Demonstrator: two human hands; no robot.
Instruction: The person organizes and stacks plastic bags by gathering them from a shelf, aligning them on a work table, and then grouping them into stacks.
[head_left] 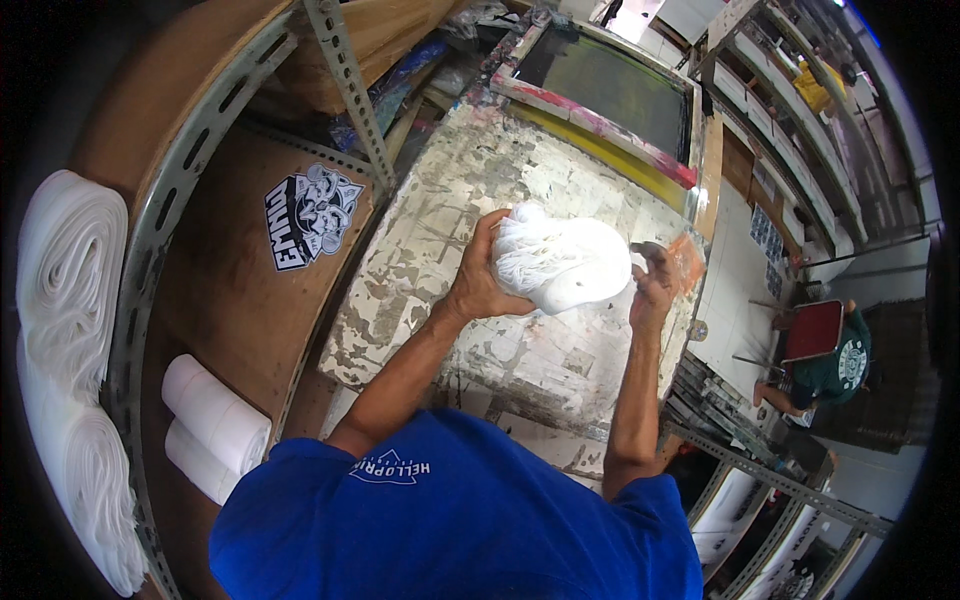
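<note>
My left hand [480, 280] grips a bunched white cloth bundle [565, 262] from its left side, holding it above a paint-crusted work board [470, 190]. On the bundle's right, my right hand [652, 283] has its fingers curled against the cloth's edge; whether it pinches the cloth or something small I cannot tell. A bit of orange material [688, 258] shows just behind that hand. My blue shirt [450, 520] fills the bottom of the view.
A framed printing screen [610, 85] leans at the board's far end. On the wooden shelf to the left lie a black-and-white sticker [310, 215], white rolls [215, 425] and folded white stacks [65, 290]. Another person [825, 365] sits at the right beside metal racks.
</note>
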